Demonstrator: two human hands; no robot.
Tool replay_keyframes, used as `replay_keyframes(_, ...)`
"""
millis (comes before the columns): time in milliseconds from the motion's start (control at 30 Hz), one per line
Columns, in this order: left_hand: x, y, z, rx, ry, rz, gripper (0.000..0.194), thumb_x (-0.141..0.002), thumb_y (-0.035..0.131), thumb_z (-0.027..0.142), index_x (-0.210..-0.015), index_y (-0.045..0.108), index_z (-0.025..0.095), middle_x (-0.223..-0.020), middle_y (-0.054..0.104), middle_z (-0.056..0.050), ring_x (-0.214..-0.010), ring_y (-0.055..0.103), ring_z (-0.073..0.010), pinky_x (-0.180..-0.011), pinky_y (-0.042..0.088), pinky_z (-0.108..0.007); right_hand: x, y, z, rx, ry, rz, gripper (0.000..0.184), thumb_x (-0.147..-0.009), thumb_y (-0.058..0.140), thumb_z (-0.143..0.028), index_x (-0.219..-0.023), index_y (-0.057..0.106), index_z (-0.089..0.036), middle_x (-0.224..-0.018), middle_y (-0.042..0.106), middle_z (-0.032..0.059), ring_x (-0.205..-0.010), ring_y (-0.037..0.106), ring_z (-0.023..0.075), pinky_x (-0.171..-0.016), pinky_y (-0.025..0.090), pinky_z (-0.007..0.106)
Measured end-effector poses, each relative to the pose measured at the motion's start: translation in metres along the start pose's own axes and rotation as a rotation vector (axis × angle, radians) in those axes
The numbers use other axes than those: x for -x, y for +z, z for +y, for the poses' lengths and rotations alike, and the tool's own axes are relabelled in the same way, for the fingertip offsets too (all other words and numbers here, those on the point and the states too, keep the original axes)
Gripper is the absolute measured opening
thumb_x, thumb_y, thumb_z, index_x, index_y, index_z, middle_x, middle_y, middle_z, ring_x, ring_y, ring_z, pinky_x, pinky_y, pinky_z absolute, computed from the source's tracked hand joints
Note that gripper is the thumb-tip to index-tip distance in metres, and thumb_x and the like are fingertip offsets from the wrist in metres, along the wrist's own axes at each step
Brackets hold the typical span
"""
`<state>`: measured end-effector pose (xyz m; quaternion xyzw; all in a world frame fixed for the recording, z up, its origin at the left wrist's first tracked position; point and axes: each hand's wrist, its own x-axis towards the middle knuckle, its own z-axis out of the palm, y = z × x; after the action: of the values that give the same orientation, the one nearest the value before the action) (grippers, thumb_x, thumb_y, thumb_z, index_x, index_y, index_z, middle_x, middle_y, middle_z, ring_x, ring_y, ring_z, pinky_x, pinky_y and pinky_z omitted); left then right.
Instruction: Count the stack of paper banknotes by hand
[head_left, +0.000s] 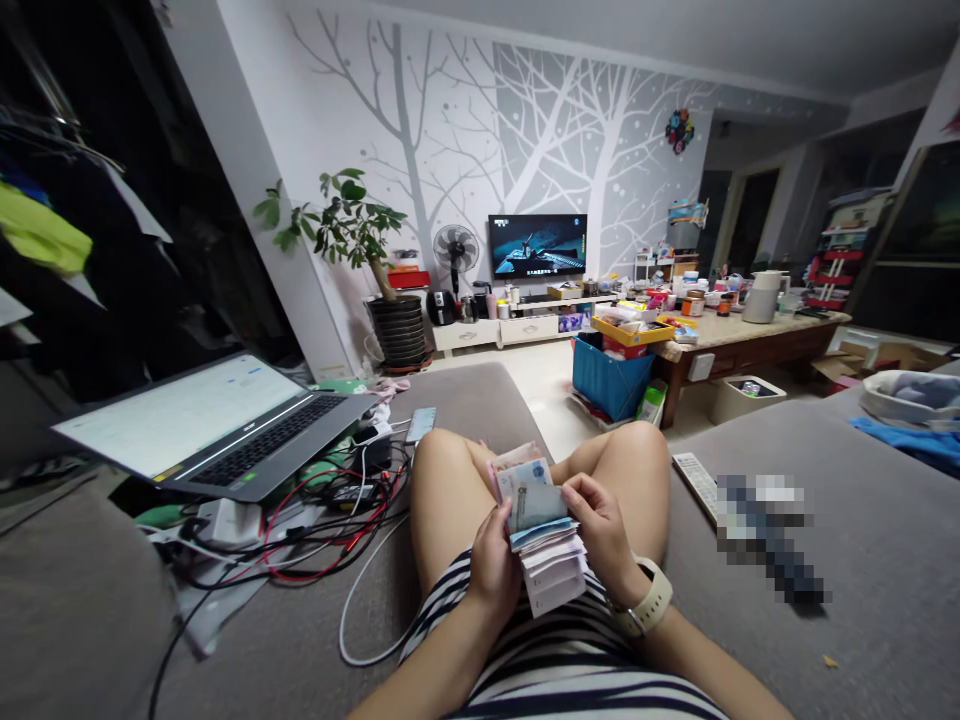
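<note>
An open laptop [281, 440] sits on a grey sofa beside tangled cables [352, 535]. Next, the left hand [493, 560] grips a bundle of paper notes [553, 572] above the person's lap; the right hand [600, 515], below it a pale wristwatch [651, 600], pinches the bundle's upper edge. Farther right lies a remote control [696, 488].

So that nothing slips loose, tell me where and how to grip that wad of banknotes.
Probably grip the wad of banknotes at its left edge, from the left, thumb on top, as the left hand does: it is layered and its lower ends are stepped, so a pinch there might miss some.
</note>
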<state>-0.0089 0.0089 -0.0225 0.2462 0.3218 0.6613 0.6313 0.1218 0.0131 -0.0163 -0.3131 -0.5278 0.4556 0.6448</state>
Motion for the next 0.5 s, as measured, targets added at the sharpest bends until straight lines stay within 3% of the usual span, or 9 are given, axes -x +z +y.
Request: replay_keyframes(500, 0.0019, 0.0027, 0.0042, -0.115, 0.062, 0.042, 0.036, -0.063, 0.075, 0.044, -0.081, 0.072, 0.013, -0.075, 0.074, -0.005, -0.071, 0.067, -0.0225, -0.065, 0.049, -0.03, 0.0008, 0.0017, -0.0065, 0.001, -0.011, -0.015, 0.034, -0.087, 0.06, -0.045, -0.068, 0.053, -0.018, -0.06, 0.043, -0.0039, -0.057, 0.035, 0.0111, -0.053, 0.029, 0.024)
